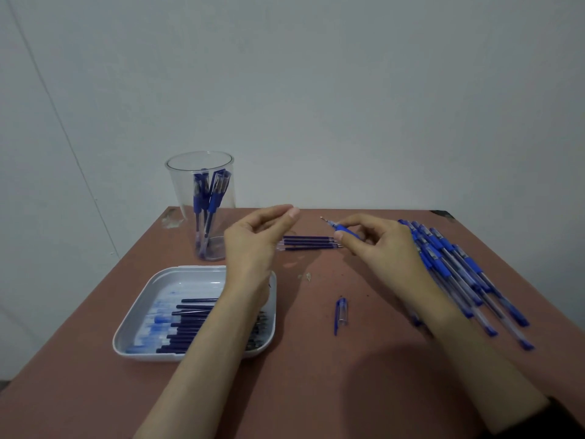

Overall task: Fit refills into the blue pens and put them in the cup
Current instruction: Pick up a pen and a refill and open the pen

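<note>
My right hand (376, 242) grips a blue pen (340, 228) by its rubber grip, above the table's middle, its tip pointing up and left. My left hand (256, 239) hovers just left of that tip, fingers loosely curled, nothing visible in it. Three dark refills (308, 243) lie side by side on the table behind the hands. A clear pen cap (341, 313) with a blue clip lies nearer me. The clear cup (177, 185) at the far left holds several blue pens. A row of blue pens (468, 277) lies on the right, partly hidden by my right forearm.
A white tray (139, 315) with several dark refills and blue ink smears sits at the near left, under my left forearm. The brown table (316, 375) ends at a grey wall behind. Small crumbs (305, 276) lie mid-table.
</note>
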Demonstrator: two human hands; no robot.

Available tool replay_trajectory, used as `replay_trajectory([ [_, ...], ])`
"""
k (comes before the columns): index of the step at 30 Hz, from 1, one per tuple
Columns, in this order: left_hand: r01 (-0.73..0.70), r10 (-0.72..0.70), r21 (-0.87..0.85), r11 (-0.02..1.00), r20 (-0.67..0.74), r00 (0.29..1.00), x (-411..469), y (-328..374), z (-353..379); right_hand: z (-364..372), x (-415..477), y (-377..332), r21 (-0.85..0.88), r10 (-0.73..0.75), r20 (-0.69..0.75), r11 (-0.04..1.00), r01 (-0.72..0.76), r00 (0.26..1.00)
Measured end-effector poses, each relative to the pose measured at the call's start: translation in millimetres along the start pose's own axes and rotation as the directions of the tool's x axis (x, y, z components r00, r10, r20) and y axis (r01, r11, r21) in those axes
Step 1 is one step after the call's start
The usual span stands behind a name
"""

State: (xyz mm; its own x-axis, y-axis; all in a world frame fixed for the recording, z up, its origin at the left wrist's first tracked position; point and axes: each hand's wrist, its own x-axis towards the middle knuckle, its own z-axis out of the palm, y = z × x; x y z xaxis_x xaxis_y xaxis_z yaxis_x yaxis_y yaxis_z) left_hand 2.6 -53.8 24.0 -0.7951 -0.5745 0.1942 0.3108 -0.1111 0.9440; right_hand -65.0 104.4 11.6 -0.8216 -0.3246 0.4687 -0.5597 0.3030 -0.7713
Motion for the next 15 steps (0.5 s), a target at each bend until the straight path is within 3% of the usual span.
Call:
replay_trajectory([
  [4,-0.122,0.065,0.321,0.939,0.183,0.981,-5,-7,5,-3,3,3,-0.042,-0.001,-0.052,0.999,-0.001,0.999],
  [6,-0.224,0.075,0.516,0.827,0.293,0.953,-5,-13,6,-3,3,4,-0.071,-0.002,-0.047,0.997,-0.001,0.999],
  [8,-0.353,0.058,0.689,0.633,0.412,0.909,-8,-18,7,-2,2,5,-0.099,-0.006,-0.034,0.995,0.003,0.999],
  [10,-0.429,0.004,0.745,0.510,0.496,0.868,-10,-23,8,-2,2,5,-0.118,-0.011,-0.020,0.993,0.009,1.000],
  [15,-0.431,-0.109,0.736,0.523,0.559,0.822,-11,-24,10,-1,4,10,-0.152,-0.013,-0.013,0.988,0.011,1.000],
])
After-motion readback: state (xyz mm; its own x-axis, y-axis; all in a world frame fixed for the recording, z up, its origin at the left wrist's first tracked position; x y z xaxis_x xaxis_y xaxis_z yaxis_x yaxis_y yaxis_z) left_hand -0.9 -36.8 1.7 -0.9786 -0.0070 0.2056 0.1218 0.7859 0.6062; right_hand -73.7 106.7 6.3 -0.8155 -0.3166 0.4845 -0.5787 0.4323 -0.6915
